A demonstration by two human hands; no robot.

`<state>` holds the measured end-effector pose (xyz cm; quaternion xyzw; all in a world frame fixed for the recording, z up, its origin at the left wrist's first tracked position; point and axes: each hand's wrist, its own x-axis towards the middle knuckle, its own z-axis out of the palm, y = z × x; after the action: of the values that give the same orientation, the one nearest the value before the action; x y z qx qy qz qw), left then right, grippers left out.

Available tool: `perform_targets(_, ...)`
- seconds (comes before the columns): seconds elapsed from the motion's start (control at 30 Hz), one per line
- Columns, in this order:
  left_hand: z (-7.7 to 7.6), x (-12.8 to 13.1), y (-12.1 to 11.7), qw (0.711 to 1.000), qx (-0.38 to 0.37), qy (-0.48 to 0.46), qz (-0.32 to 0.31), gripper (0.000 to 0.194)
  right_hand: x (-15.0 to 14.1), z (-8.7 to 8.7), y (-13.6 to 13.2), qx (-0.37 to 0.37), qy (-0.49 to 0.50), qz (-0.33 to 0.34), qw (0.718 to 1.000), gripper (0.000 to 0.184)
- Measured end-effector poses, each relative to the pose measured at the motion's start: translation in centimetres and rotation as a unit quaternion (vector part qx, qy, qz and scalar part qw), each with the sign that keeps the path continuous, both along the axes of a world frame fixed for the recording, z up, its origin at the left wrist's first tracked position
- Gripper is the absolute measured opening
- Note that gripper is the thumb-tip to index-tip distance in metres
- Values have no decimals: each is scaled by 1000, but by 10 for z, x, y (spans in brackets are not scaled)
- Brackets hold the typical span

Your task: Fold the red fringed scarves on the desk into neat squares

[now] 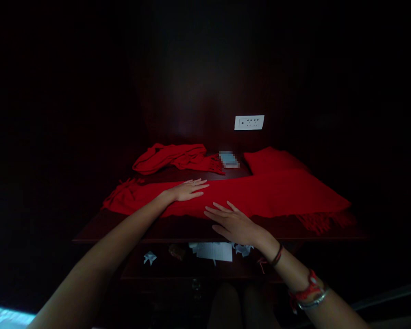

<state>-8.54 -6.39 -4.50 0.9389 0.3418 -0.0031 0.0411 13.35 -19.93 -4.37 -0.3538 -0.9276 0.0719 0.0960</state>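
A red fringed scarf [267, 194] stretches across the dark wooden desk [192, 234], with one part turned back at the far right and fringes at both ends. My left hand [188, 189] rests flat on its middle, fingers spread and pointing right. Nearer the front edge, my right hand [231, 223] has its fingers apart, the tips over the scarf's near edge; whether they touch the cloth I cannot tell. Neither hand grips anything. Behind, a second red scarf [178, 157] lies loosely bunched at the back left of the desk.
A blurred light-blue rectangular item [229, 159] lies at the back. On the dark wall is a white socket plate [249, 122]. Below the desktop, an open drawer or shelf [133, 272] holds paper [215, 251] and crumpled white scraps [150, 258]. The surroundings are very dark.
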Motion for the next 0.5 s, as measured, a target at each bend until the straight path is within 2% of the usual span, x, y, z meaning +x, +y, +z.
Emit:
perform_targets(0.13,8,-9,11,999,47,4,2,43,0,2,0,-8,3,4,1000,45)
perform_targets(0.2,17,-14,5,996,90,-24,-11,40,0,3,0,-10,10,2,1000,44)
perform_targets(0.27,25,-19,-9,992,102,-66,-29,39,-1,6,0,-7,19,3,1000,43)
perform_targets(0.37,29,-28,-31,995,23,-76,-61,38,-5,12,4,8,34,26,999,42)
perform_targets(0.43,25,-34,-41,996,-31,-56,-65,38,-11,14,9,16,33,64,997,41)
perform_targets(0.5,18,-37,-44,997,-41,-52,-49,41,-16,13,15,14,27,97,995,41)
